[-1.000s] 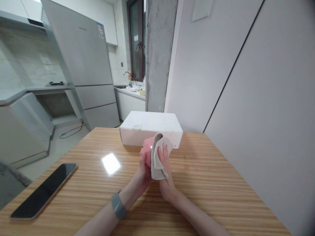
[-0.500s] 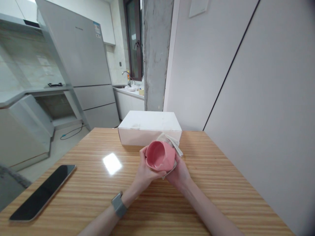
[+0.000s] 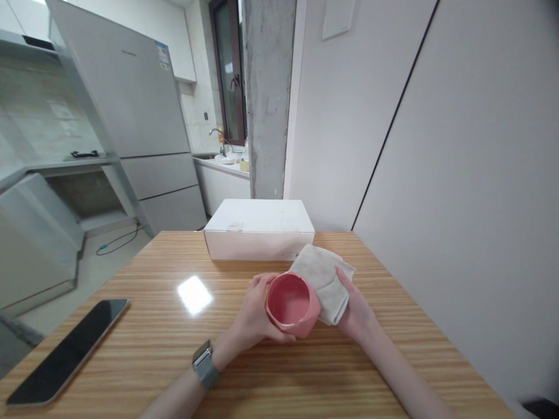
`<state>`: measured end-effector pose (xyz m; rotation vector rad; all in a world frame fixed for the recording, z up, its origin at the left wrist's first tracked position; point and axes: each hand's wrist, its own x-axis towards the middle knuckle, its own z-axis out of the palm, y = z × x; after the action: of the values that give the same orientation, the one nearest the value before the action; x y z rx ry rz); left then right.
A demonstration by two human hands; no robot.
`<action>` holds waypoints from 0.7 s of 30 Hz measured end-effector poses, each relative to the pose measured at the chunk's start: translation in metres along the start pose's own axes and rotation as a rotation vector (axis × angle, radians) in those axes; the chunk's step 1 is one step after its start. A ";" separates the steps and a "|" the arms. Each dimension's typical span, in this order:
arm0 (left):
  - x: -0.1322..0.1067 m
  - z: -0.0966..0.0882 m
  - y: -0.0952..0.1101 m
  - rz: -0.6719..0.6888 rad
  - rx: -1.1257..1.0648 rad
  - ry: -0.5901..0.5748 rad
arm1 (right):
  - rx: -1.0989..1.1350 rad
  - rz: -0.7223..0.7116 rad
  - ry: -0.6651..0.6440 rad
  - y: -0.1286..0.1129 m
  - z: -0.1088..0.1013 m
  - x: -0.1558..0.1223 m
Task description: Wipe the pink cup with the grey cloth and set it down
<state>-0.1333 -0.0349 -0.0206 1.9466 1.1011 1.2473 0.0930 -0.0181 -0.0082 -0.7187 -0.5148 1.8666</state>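
Observation:
My left hand (image 3: 257, 311) grips a pink faceted pot (image 3: 311, 314) from its left side, thumb underneath and fingers along the far rim. The pot's round mouth tilts toward me, and its inside looks bare. In my right hand (image 3: 356, 311) is a folded grey-white cloth (image 3: 324, 276), pinched with the thumb on top; the fingers behind it are hidden. The cloth's left edge meets the pot's right side. Both are held above the wooden table.
A white box (image 3: 257, 244) lies across the table's far end, just beyond the cloth. On the left is a dark phone (image 3: 70, 352). The wood-grain table (image 3: 174, 355) has a white wall (image 3: 437, 174) along its right side.
My right hand has moved right, drawing the cloth out from behind the pot so more of it shows. The pot sits slightly lower and nearer in my left hand.

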 end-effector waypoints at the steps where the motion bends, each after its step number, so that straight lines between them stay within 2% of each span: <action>1: 0.000 0.000 0.000 -0.050 -0.048 0.004 | -0.017 -0.018 0.017 -0.004 -0.009 -0.006; 5: 0.000 -0.002 0.003 -0.183 -0.218 -0.017 | -0.108 -0.021 0.116 -0.020 -0.041 -0.038; 9: 0.002 -0.002 0.006 -0.219 -0.288 0.010 | -0.204 0.139 0.136 -0.037 -0.058 -0.066; 13: 0.002 0.006 0.004 -0.231 -0.294 0.014 | -0.354 0.286 0.211 -0.055 -0.066 -0.083; 16: 0.004 0.016 0.006 -0.219 -0.304 0.005 | -0.584 0.226 0.232 -0.066 -0.071 -0.094; 21: 0.021 0.044 0.025 -0.104 -0.278 0.024 | -0.910 0.022 0.106 -0.079 -0.084 -0.113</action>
<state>-0.0802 -0.0299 -0.0089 1.6510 0.9703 1.2940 0.2363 -0.0904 0.0086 -1.3992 -1.3161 1.5475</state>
